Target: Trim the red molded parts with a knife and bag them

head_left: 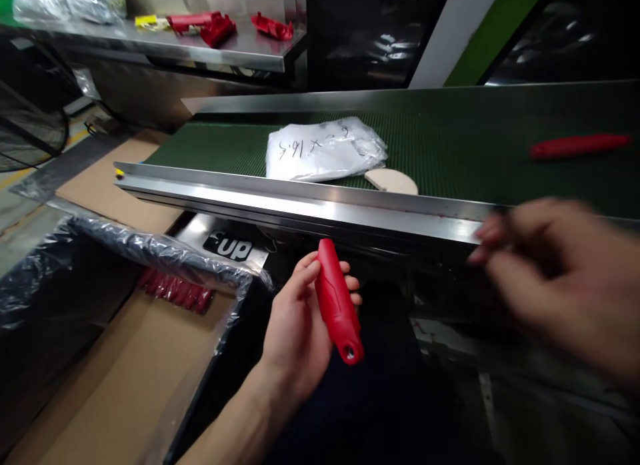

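Observation:
My left hand [300, 325] is closed around a red plastic handle-shaped part [336, 302], whose lower end shows a round hole. Over the near metal rail at the right, my right hand [555, 272] is blurred by motion; its thumb and fingertips are pinched together around something small and dark that I cannot make out. Beyond that hand, another red part [580, 146] lies on the green ribbed conveyor belt [450, 152]. A stack of clear plastic bags with handwriting [320, 148] rests on the belt, beside a flat beige piece [393, 181].
At the lower left stands a plastic-lined box [165, 252] with cardboard and a row of wrapped red parts [177, 292]. The conveyor's metal rail [300, 197] crosses the middle. Red pieces [205, 26] and plastic bags lie on a steel shelf [250, 55] behind. A fan is at far left.

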The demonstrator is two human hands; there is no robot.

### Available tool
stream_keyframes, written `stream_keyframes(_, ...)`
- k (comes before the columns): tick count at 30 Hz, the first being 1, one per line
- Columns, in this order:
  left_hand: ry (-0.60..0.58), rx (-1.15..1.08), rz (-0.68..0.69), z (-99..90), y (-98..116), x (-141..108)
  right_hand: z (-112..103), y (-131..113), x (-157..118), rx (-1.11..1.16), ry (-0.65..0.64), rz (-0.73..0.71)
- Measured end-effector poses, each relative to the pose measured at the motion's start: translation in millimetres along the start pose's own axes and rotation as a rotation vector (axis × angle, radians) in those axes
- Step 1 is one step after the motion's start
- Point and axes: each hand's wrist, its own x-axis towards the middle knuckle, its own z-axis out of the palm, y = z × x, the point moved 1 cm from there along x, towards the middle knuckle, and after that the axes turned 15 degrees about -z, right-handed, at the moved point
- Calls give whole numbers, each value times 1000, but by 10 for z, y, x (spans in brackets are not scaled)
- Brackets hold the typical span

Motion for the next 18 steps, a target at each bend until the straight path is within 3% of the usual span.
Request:
stream_keyframes(2,50,2,24,0,-3,38,226,-360,-260,369,-79,-29)
stream_keyframes(6,140,-6,67,22,-12,89,604,-734,-570,846,-123,228)
stream_keyframes(12,193,29,21,38,-90,136,749,-787,-582,1134,-28,543)
stream_keyframes(15,165,92,-87,-25,-174,169,748,-766,-585,1208,67,654)
stream_keyframes(18,142,152,-181,-120,-265,197,758,-739,-606,1277,77,713)
